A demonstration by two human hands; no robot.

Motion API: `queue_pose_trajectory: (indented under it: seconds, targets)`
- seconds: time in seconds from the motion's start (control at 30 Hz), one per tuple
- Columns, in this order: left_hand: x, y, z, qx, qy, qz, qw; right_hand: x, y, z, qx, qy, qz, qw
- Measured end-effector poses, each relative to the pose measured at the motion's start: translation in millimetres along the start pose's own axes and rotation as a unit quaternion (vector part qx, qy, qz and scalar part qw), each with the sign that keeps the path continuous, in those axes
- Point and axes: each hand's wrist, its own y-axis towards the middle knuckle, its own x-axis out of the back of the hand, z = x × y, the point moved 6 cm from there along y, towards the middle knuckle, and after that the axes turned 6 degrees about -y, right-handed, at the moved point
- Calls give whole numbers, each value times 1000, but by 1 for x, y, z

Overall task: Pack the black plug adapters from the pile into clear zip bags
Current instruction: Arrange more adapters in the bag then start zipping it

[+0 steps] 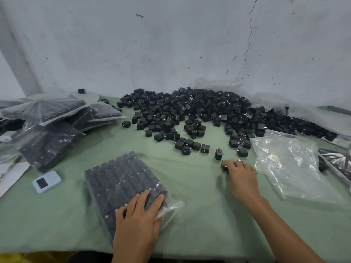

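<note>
Your left hand (140, 211) lies flat on a nearly full zip bag (123, 183) at lower centre. Your right hand (241, 173) pinches one adapter (225, 167) mid-right. Several filled bags (47, 120) sit left, with a big pile (199, 111) unpacked above.

Left hand (140, 211) lies flat near, fingers straight; right hand (242, 173), reached farther right, curls round an adapter (225, 167).

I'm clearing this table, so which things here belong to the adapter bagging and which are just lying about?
Job: adapter pile; filled zip bag under the left hand; loose adapter the right hand grips; empty clear bags; packed bags at left.
Lying about: pale blue device; white paper at the left edge.
</note>
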Motion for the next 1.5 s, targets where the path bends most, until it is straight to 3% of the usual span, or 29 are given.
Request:
queue_pose_trajectory:
  seconds: [0.07, 0.13, 0.23, 0.3, 0.37, 0.57, 0.9, 0.97, 1.07, 1.13, 1.2, 1.3, 1.43, 1.5]
  targets:
    - [0, 1, 0, 3, -4, -3, 1000, 10, -6, 6, -2, 61, -2, 998]
    - [0, 1, -1, 5, -4, -2, 1000, 23, -20, 14, -12, 233, 21, 972]
    - [-1, 2, 0, 7, 2, -2, 1000, 38, -58, 33, -14, 462, 128, 877]
    - [-2, 2, 3, 12, 4, -3, 1000, 41, -91, 53, 8, 537, 230, 812]
    - [-5, 3, 4, 16, 10, 1, 1000, 44, -118, 74, 26, 561, 297, 772]
    - [-12, 6, 7, 4, 21, 5, 1000, 37, -141, 124, 28, 611, 306, 730]
    - [-11, 8, 3, -7, 25, 7, 1000, 30, -141, 145, -46, 651, 227, 723]
    - [-11, 8, 3, -9, 27, 1, 1000, 29, -142, 150, -91, 703, 218, 671]
    - [-11, 7, 5, 0, 18, -8, 1000, 25, -147, 162, -193, 802, 232, 516]
    - [-10, 6, 6, 7, 17, -18, 1000, 21, -147, 164, -228, 814, 222, 486]
    - [-8, 6, 5, 15, 13, -21, 1000, 18, -148, 164, -232, 808, 206, 502]
    - [-1, 6, -1, 15, 5, -33, 999, 15, -150, 159, -226, 776, 171, 564]
    - [1, 15, -4, 9, 11, -22, 1000, 12, -159, 142, -183, 652, 104, 728]
    - [-1, 19, -3, 19, 8, -8, 1000, 20, -161, 137, -153, 605, 73, 778]
